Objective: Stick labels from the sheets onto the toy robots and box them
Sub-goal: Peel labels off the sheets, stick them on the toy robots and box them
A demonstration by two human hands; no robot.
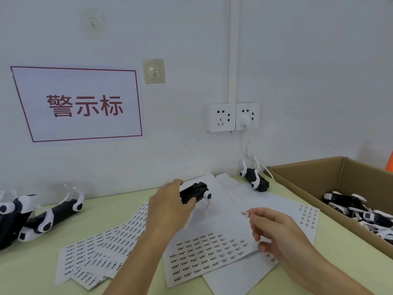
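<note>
My left hand (170,206) grips a black-and-white toy robot dog (196,193) by its body and holds it above the label sheets, legs hanging down. To its right, my right hand (274,231) pinches a small white label (245,214) at the fingertips, a short gap away from the toy. Label sheets (208,252) printed with rows of small labels lie spread across the table beneath both hands. A further stack of sheets (95,252) fans out at the left.
An open cardboard box (308,173) at the right holds several finished toy robots (361,211). Another toy (254,179) lies on its back by the wall. More toys (42,216) lie at the left. Wall sockets (232,117) with a plugged cable sit above.
</note>
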